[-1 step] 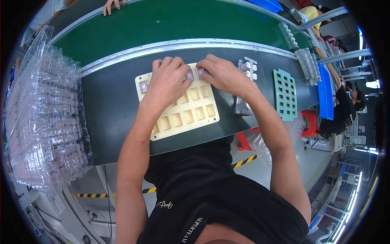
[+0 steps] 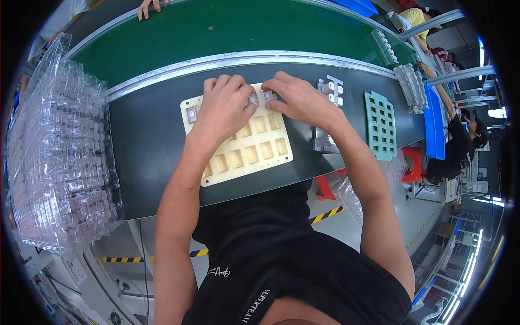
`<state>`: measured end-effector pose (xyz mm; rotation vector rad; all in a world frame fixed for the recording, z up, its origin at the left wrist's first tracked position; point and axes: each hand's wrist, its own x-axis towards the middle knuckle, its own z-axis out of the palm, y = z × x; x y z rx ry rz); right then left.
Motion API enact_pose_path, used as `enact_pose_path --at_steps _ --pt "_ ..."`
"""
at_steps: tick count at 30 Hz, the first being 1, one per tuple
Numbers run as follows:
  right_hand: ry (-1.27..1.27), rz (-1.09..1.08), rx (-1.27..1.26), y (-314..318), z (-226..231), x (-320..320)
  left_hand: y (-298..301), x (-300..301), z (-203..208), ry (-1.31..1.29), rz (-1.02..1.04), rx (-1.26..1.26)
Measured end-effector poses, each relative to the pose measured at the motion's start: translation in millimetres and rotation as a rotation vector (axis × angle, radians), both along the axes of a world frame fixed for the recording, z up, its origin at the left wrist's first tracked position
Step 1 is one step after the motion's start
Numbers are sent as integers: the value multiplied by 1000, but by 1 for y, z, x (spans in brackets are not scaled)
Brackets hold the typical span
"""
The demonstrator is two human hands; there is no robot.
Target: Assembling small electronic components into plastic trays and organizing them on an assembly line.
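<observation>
Dark desk [image 2: 146, 146] across the middle of a workshop, right in front of a black shirt [image 2: 254, 233]. Below the near edge, striped yellow-and-black tape [image 2: 327, 214] on a grey floor, with crumpled clear plastic [image 2: 349, 197] and a red stool [image 2: 414, 165] over to the right.

On the desk, close to that near edge, a cream tray [image 2: 254, 139], slightly askew, with rows of rectangular pockets. Along the farthest row, small clear pieces: a corner piece [image 2: 191, 114] in the leftmost pocket, a middle piece [image 2: 253, 99] and a right-hand piece [image 2: 267, 96] farther along.

Over that same row, both hands, bare and close together. Left hand [image 2: 225, 108] knuckles up above the tray, fingers curled and narrow, thumb just beside the middle piece; fingertips mostly hidden, so cannot tell about any hold. Right hand [image 2: 295, 97] with thumb and forefinger in a narrow gap about the right-hand piece, at its pocket; cannot tell a firm grip from a light touch.

To the right of the tray, partly behind the right forearm [image 2: 363, 162], a grey metal fixture [image 2: 326, 142] with small pale parts. Farther right, a green tray [image 2: 381, 155] with square holes, then grey ridged strips [image 2: 410, 89] and a long blue bin [image 2: 435, 130]. By the desk's left end, a tall stack of clear plastic packs [image 2: 59, 157].

Past the desk, a metal rail [image 2: 244, 58], then a broad green surface [image 2: 244, 27] with a co-worker's hand [image 2: 149, 8] at its far edge. Off to the far right, co-workers in black [image 2: 457, 146] and yellow [image 2: 414, 17].
</observation>
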<state>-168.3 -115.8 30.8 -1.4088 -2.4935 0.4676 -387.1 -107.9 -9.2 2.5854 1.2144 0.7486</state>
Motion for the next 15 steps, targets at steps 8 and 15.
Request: enact_pose_path --at_steps 8,15 --pt "-55 33 -23 5 -3 2 0 1 -1 2 7 13" --pt "-41 -30 -45 -5 -1 -1 -2 1 -1 16 6 30"
